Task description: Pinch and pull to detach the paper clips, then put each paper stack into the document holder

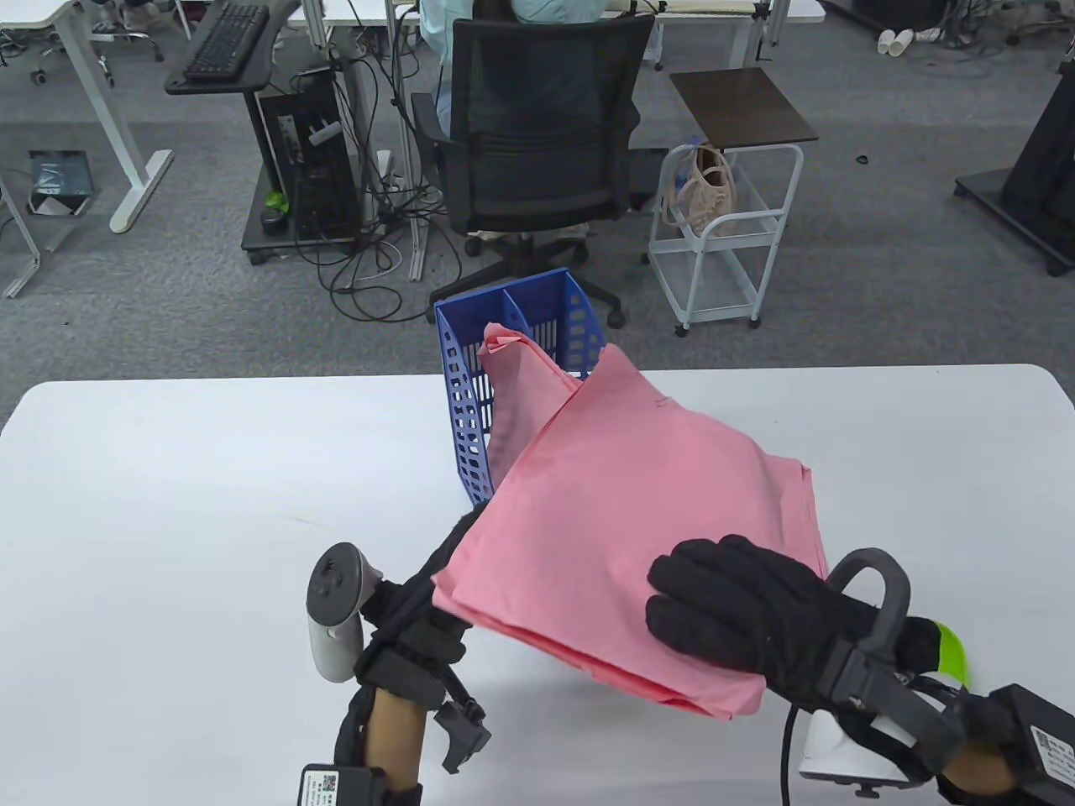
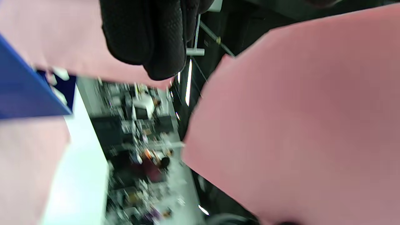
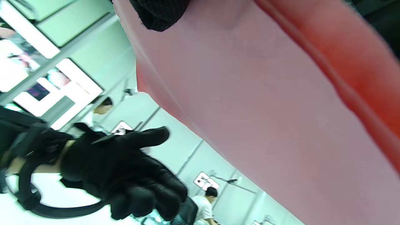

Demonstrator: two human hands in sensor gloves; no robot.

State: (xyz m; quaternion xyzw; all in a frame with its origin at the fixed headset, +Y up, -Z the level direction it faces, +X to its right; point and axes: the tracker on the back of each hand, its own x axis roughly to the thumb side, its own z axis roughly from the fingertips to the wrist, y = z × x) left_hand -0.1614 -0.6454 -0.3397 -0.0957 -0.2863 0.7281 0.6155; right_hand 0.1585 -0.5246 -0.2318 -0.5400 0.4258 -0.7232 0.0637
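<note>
A pink paper stack (image 1: 621, 520) hangs tilted above the white table (image 1: 168, 504), its far corner up by the blue document holder (image 1: 537, 311). My right hand (image 1: 697, 596) grips the stack's near right part, fingers on top and a fingertip (image 3: 159, 12) against the underside. My left hand (image 1: 424, 600) sits under the stack's near left corner; from below, the left hand (image 3: 125, 175) has loosely curled fingers holding nothing. Another pink stack (image 1: 516, 378) stands in the holder, leaning. No paper clip shows. In the left wrist view the paper (image 2: 297, 125) and the holder (image 2: 25, 93) are blurred.
The holder stands at the table's far edge, in the middle. Beyond it on the floor are an office chair (image 1: 537, 126) with a seated person, a white trolley (image 1: 722, 227) and a desk with cables.
</note>
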